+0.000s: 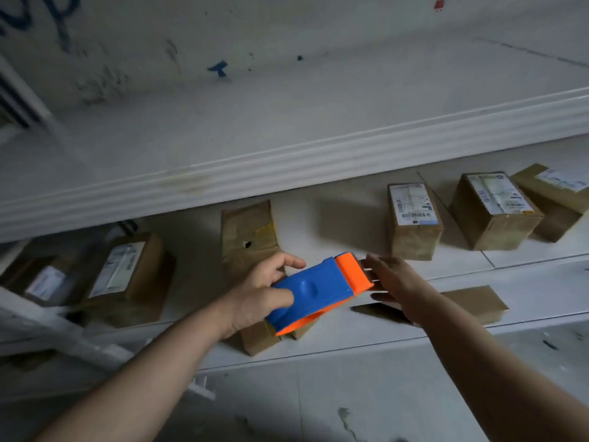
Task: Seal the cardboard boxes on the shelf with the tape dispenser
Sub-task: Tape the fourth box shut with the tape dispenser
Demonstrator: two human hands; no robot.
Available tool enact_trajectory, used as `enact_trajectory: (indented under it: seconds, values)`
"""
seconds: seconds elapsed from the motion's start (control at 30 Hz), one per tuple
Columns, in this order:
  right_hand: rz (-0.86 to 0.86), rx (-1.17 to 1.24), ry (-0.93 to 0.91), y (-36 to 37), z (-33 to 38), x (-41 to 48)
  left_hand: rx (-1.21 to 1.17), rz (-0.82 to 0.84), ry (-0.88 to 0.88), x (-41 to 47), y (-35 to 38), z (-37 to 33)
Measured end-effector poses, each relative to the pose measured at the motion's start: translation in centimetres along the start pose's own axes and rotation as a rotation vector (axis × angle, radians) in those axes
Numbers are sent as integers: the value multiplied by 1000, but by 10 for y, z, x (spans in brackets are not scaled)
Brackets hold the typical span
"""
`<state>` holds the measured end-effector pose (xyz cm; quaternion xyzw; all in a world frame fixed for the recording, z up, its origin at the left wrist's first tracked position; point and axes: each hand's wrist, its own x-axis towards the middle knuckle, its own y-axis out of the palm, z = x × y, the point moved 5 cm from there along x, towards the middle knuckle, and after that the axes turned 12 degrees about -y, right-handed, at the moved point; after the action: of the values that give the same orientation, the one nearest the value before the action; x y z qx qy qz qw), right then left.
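Observation:
A blue and orange tape dispenser (314,290) is gripped by my left hand (261,290) above the lower shelf. Its orange front end points right. My right hand (393,283) sits at that orange end with its fingers spread, touching the cutter edge; whether it pinches tape is too blurred to tell. Under the dispenser lies a long cardboard box (248,234), partly hidden by my left hand. Further cardboard boxes stand on the same shelf: one with a label (414,221) to the right, another (494,212) beyond it.
The white upper shelf edge (287,173) overhangs the boxes. More labelled boxes sit at the left (127,275) and far right (554,196). A flat brown box (478,303) lies on the shelf's front right. A marked white wall rises behind.

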<state>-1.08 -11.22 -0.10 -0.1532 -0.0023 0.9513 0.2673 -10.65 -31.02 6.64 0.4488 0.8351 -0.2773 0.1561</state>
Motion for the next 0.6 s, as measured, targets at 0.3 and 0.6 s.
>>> enact_trajectory:
  seconds: [0.3, 0.6]
  values:
    - [340, 418, 54, 85, 16, -46, 64, 0, 97, -64, -65, 44]
    - [364, 297, -50, 121, 36, -59, 795, -376, 313, -90, -87, 50]
